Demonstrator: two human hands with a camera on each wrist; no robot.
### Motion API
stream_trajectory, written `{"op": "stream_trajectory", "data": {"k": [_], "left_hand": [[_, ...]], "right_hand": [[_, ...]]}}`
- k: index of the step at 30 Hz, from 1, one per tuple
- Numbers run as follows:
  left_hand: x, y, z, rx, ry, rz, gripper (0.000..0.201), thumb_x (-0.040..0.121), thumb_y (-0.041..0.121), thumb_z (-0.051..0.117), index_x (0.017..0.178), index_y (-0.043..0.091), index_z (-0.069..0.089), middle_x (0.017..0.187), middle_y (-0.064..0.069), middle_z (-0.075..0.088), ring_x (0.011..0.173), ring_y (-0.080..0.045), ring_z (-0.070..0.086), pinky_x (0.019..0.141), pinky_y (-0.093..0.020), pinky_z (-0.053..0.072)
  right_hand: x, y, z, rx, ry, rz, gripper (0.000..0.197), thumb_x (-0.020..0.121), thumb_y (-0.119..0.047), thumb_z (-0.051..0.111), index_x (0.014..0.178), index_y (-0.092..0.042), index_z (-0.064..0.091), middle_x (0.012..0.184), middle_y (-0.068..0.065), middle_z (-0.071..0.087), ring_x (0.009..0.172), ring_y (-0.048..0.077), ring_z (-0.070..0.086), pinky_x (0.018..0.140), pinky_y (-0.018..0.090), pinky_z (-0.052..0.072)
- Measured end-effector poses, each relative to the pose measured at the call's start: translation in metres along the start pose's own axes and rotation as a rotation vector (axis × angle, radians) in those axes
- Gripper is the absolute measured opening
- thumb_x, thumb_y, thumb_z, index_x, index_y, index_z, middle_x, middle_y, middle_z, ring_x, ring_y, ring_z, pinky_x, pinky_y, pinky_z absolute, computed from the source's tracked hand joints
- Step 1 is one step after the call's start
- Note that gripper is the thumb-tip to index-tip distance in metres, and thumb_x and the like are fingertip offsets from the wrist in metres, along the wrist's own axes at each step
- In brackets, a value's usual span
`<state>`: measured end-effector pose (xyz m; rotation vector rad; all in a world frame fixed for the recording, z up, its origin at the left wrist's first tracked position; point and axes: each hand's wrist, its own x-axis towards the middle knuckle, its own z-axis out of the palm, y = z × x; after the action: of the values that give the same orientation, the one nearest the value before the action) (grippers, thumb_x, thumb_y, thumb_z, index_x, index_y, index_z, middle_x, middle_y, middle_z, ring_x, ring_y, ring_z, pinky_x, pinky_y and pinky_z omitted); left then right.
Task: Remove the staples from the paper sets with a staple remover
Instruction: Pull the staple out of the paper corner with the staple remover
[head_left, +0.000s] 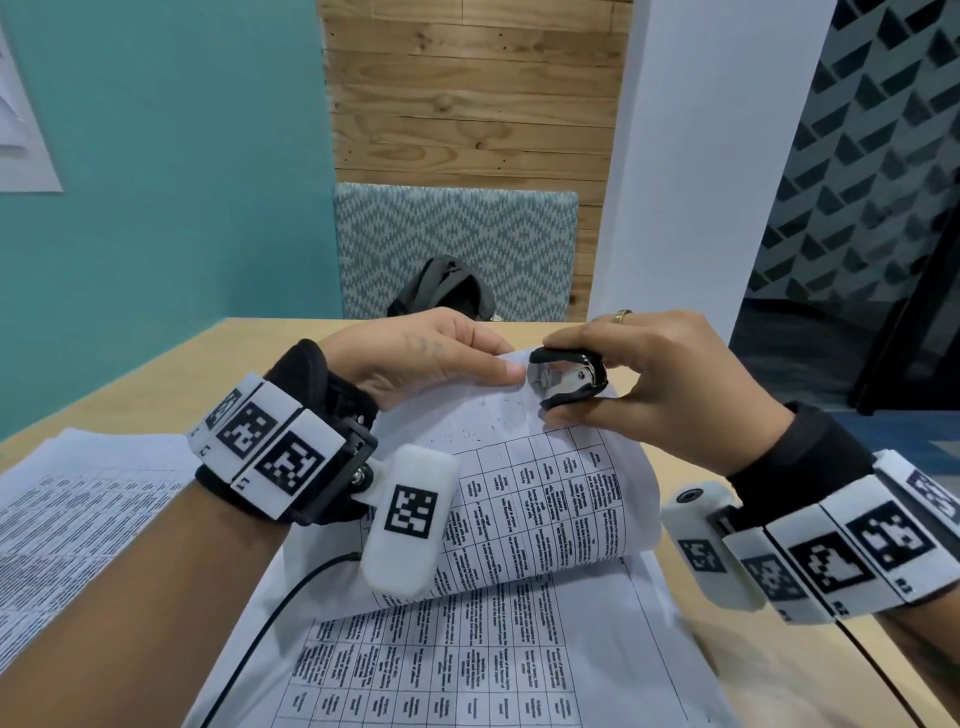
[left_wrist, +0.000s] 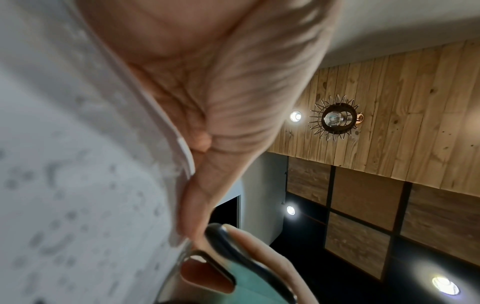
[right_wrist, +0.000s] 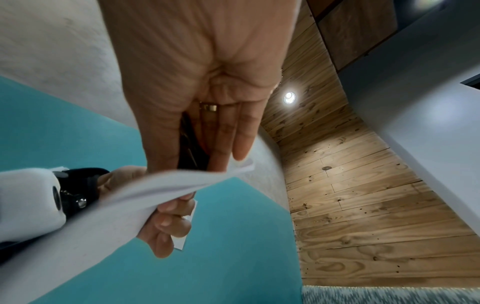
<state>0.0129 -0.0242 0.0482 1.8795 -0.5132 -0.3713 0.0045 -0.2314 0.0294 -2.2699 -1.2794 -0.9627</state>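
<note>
A stapled paper set (head_left: 524, 499) with printed tables curls up off the table, its top corner lifted. My left hand (head_left: 431, 358) pinches that corner, thumb on top and fingers underneath. My right hand (head_left: 644, 384) grips a black staple remover (head_left: 569, 376) between thumb and fingers, its metal jaws at the paper's corner right by my left thumb tip. In the left wrist view the paper (left_wrist: 78, 164) fills the left side and the staple remover (left_wrist: 233, 257) shows at the bottom. In the right wrist view the paper (right_wrist: 155, 185) bends below my right palm, and the left hand's fingers (right_wrist: 166, 222) curl under it.
Another sheet of the same print (head_left: 441, 670) lies flat beneath the lifted set. More printed sheets (head_left: 67, 525) lie at the left on the wooden table (head_left: 156, 384). A black cable (head_left: 270, 623) runs under my left wrist. A bag (head_left: 441, 291) sits on a patterned chair beyond the table.
</note>
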Motion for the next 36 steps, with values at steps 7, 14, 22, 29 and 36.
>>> {"op": "stream_trajectory", "data": {"k": [7, 14, 22, 29, 36], "left_hand": [[0.001, -0.0006, -0.001, -0.024, -0.012, 0.019, 0.018, 0.082, 0.007, 0.058, 0.095, -0.002, 0.066, 0.09, -0.005, 0.067, 0.082, -0.007, 0.062, 0.074, -0.011, 0.048], [0.0014, -0.0002, 0.0001, -0.019, 0.001, 0.02, 0.011, 0.083, 0.005, 0.058, 0.089, 0.004, 0.068, 0.086, -0.003, 0.067, 0.078, -0.004, 0.062, 0.072, -0.01, 0.047], [0.0019, -0.0021, 0.0004, -0.041, 0.005, 0.02, 0.011, 0.082, 0.005, 0.058, 0.088, 0.004, 0.068, 0.084, -0.002, 0.067, 0.075, -0.004, 0.062, 0.07, -0.01, 0.047], [-0.0014, 0.0007, -0.0002, -0.078, -0.023, 0.025, 0.014, 0.076, 0.01, 0.06, 0.087, 0.004, 0.068, 0.079, 0.0, 0.068, 0.073, -0.004, 0.063, 0.068, -0.011, 0.048], [-0.0024, 0.001, 0.0007, -0.089, -0.02, 0.011, 0.019, 0.083, 0.005, 0.056, 0.098, -0.005, 0.063, 0.089, -0.009, 0.064, 0.072, -0.005, 0.063, 0.066, -0.011, 0.048]], "right_hand": [[-0.0002, 0.001, 0.0008, 0.067, 0.009, 0.078, 0.053, 0.067, -0.055, 0.064, 0.1, -0.014, 0.071, 0.079, 0.002, 0.073, 0.067, 0.021, 0.068, 0.062, 0.043, 0.055], [-0.0004, -0.0003, 0.0007, 0.021, 0.027, 0.049, 0.051, 0.068, -0.055, 0.063, 0.098, -0.015, 0.071, 0.077, 0.0, 0.072, 0.067, 0.021, 0.068, 0.059, 0.041, 0.053], [-0.0013, -0.001, 0.0027, -0.121, 0.053, -0.032, 0.047, 0.07, -0.054, 0.059, 0.089, -0.012, 0.072, 0.067, 0.003, 0.069, 0.053, 0.023, 0.063, 0.046, 0.035, 0.05], [-0.0021, -0.0009, 0.0053, -0.132, 0.075, -0.065, 0.041, 0.075, -0.048, 0.061, 0.088, -0.01, 0.072, 0.065, 0.004, 0.067, 0.048, 0.022, 0.055, 0.043, 0.032, 0.047], [-0.0029, -0.0018, 0.0075, -0.075, 0.116, -0.052, 0.038, 0.074, -0.044, 0.066, 0.082, -0.008, 0.07, 0.061, 0.005, 0.066, 0.048, 0.023, 0.057, 0.043, 0.035, 0.048]]}}
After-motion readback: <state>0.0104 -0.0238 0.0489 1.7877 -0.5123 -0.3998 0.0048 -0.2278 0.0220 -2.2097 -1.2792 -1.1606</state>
